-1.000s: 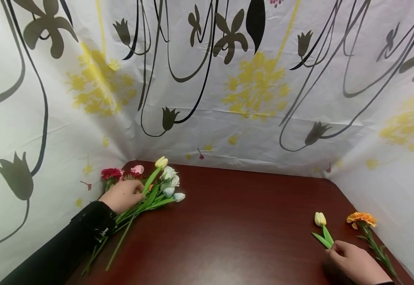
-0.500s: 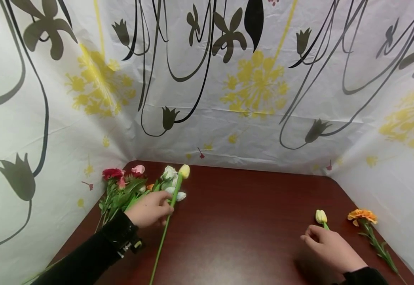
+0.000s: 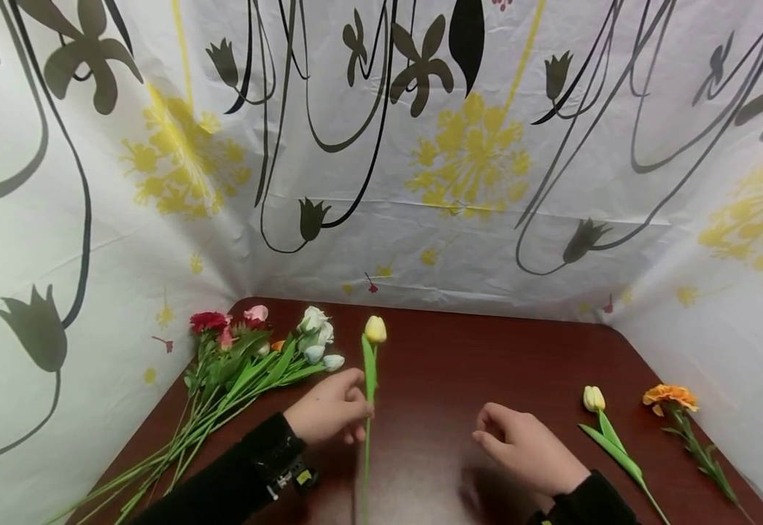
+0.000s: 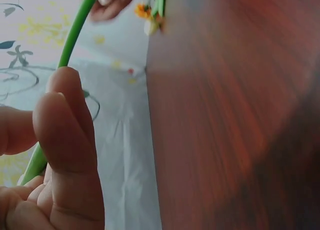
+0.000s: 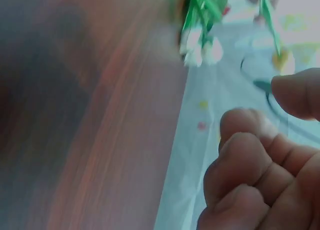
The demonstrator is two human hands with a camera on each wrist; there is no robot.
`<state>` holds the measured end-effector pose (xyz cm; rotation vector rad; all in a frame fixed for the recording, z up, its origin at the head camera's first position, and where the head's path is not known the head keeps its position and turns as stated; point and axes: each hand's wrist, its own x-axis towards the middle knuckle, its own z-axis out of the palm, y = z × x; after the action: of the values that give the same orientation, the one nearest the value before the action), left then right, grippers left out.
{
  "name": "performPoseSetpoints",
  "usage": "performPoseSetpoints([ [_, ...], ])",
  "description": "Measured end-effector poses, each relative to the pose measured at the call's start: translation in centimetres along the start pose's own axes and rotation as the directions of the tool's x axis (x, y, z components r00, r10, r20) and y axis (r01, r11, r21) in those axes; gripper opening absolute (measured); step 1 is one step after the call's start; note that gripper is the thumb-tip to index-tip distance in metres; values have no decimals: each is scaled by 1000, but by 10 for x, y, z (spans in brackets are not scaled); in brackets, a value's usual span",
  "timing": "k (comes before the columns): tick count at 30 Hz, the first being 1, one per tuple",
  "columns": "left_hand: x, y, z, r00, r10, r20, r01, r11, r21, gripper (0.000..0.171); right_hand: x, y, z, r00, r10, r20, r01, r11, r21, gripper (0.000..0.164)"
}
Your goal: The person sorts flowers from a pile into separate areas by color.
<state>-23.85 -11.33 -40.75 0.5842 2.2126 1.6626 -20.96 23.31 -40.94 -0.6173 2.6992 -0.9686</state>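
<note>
My left hand [image 3: 330, 410] pinches a pale yellow tulip [image 3: 376, 329] by its green stem, the bloom pointing up, over the middle of the table. In the left wrist view the stem [image 4: 76, 33] passes between thumb and fingers. To the right, my right hand [image 3: 531, 446] hovers over the table with loosely curled fingers and nothing in them. The right wrist view shows its thumb apart from the fingertips [image 5: 240, 150]. Beyond it on the right lies another pale yellow tulip [image 3: 594, 398], beside an orange marigold-like flower [image 3: 670, 397].
A bunch of flowers lies at the left of the dark red-brown table [image 3: 447, 364], with red blooms [image 3: 209, 321], white blooms [image 3: 314, 321] and pale blue buds [image 3: 332, 362]. A patterned white cloth [image 3: 355, 168] rises around the back and both sides.
My left hand has drawn the yellow tulip out of the bunch and carried it right to the middle. My right hand has let go of the other tulip and moved left.
</note>
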Motion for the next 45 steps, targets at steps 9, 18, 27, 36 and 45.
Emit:
performPoseSetpoints([
  [9,13,4,37,998,2,68,4,997,-83,19,18,-34,31,991,-91,94,72,980,185,31],
  [18,17,2,55,995,-24,97,34,994,-101,24,22,-40,49,988,-144,52,137,984,113,21],
  [27,17,0,67,995,-45,90,52,996,-76,16,19,-42,57,990,-140,-31,142,988,68,24],
  [36,15,0,76,991,-26,135,38,996,-86,10,21,-43,60,990,-88,-110,92,995,30,29],
  [45,19,3,77,985,-44,164,49,998,-30,14,18,-38,51,996,-37,-76,43,997,70,19],
])
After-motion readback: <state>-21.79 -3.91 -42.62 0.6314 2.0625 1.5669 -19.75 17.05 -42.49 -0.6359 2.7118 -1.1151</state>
